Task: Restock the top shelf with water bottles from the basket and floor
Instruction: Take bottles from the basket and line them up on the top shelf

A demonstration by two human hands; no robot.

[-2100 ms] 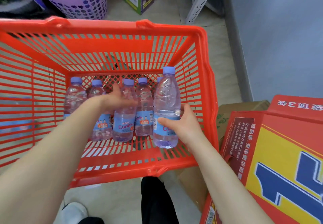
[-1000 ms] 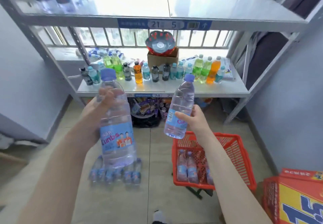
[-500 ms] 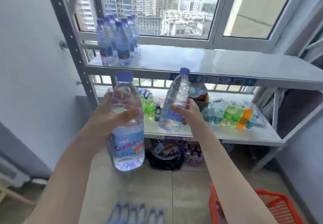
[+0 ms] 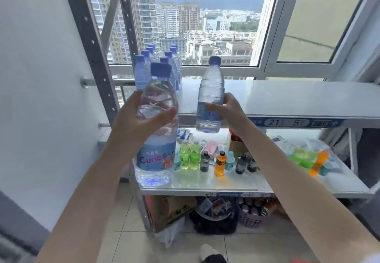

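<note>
head view: the left hand (image 4: 135,123) wraps its fingers round the upper body of a water bottle (image 4: 156,139), which is upright and in the air just off the left front corner of the top shelf (image 4: 287,100), not yet over it. the right hand (image 4: 228,112) grips a second water bottle (image 4: 210,96) at its label. that bottle is upright, with its base just below the shelf's front edge. stocked bottles (image 4: 160,65) stand clustered at the shelf's left end, running toward the back edge. small coloured drinks (image 4: 219,163) line the lower shelf (image 4: 226,182).

judgement — both bottles are in carry and placement is not yet made. risks:
- the second bottle's base may catch the front edge if it is not raised enough.
- the left-hand bottle may knock the nearest stocked bottle and topple the tight cluster.
- either bottle may tip off if it is set too near the front edge.
</note>
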